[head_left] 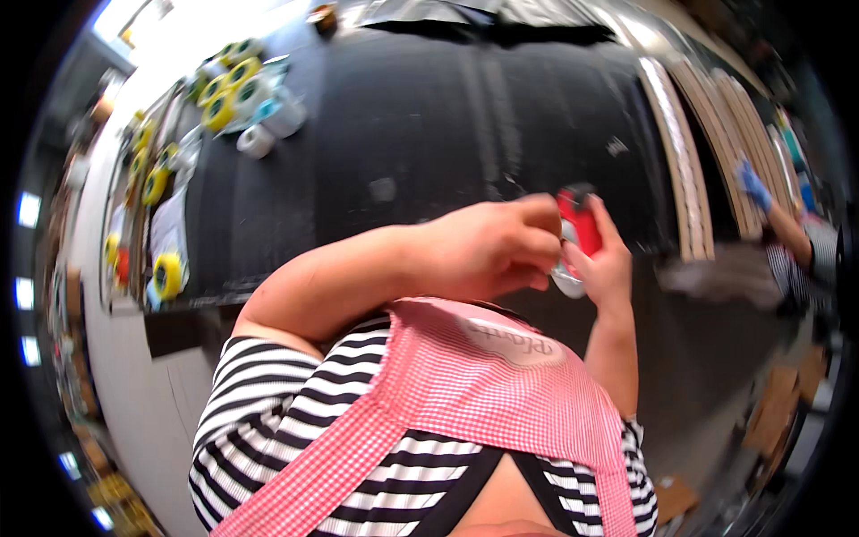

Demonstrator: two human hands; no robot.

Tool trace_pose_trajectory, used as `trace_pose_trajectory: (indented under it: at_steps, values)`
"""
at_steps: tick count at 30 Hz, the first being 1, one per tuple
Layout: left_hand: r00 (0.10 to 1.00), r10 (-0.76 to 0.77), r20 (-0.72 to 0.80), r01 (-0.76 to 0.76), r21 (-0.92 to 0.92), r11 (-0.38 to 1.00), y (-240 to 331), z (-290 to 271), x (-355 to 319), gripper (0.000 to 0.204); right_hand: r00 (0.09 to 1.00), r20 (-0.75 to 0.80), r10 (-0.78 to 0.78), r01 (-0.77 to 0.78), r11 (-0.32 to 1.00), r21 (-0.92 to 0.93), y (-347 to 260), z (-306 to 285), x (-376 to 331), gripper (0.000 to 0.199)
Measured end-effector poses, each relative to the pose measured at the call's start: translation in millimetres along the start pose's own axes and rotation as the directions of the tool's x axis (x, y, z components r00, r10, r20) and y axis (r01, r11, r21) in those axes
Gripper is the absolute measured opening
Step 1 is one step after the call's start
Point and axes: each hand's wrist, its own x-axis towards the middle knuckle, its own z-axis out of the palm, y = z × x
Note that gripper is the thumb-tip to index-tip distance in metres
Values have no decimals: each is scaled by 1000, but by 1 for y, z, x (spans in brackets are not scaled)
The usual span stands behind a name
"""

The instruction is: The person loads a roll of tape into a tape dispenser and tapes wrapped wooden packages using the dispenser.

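Note:
My right hand [607,268] is closed round a red tape dispenser [586,225] with a black end, above the near right part of the black table [403,143]. A pale, shiny roll [569,283] shows at the dispenser's lower side, partly covered by my fingers. Reaching across from the left, my left hand [501,246] is right beside the dispenser. Its fingers are curled and pressed together at the roll. Whatever lies between them is too small and blurred to make out.
Yellow-cored tape rolls [234,89] and a white roll [256,141] sit at the table's far left. More rolls [166,276] stand on its left side. Long brown cardboard strips [684,161] lie at right, where another person's blue-gloved hand [753,185] touches them. Silver sheeting [483,13] covers the far edge.

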Motion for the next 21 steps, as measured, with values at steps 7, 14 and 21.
trace_pose_trajectory:
  at_steps: [7, 14, 21]
  values:
    - [501, -775, -386, 551, -548, 629, -42, -36, -219, 11, 971, 194, 138, -231, 740, 632, 28, -7, -47, 74]
    - [-47, -962, -267, 557, -807, 197, 15, -16, -452, 9, 956, 272, 113, -262, 749, 609, 9, 32, -36, 74]
    - [-651, -671, -355, 368, -921, 130, 22, 27, -592, 15, 928, 372, -14, -226, 775, 591, -51, 87, -26, 74]
